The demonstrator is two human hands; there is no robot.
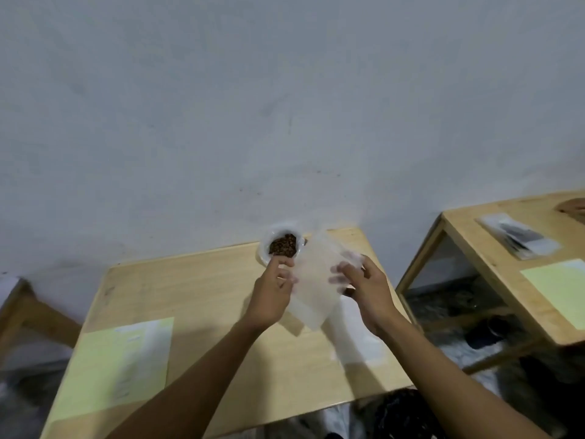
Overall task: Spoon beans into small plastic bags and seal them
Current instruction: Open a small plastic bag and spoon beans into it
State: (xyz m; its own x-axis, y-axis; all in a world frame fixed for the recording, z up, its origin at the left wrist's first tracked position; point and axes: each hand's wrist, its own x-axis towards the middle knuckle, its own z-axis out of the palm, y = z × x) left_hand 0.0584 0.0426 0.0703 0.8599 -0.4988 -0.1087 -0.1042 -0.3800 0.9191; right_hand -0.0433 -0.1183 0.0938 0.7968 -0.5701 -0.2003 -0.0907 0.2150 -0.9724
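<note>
A small clear plastic bag [316,280] is held above the wooden table [196,299], tilted, with no beans visible in it. My left hand [273,293] pinches its left edge. My right hand [364,286] grips its right edge near the top. Behind the bag, at the table's far edge, stands a clear container of brown beans [282,244]. More clear plastic [361,340] lies flat on the table under my right forearm. I see no spoon.
A pale green sheet [123,362] lies on the table's front left. A second wooden table [519,280] stands to the right, with a plastic packet [519,237] and another green sheet [560,289]. A grey wall is right behind.
</note>
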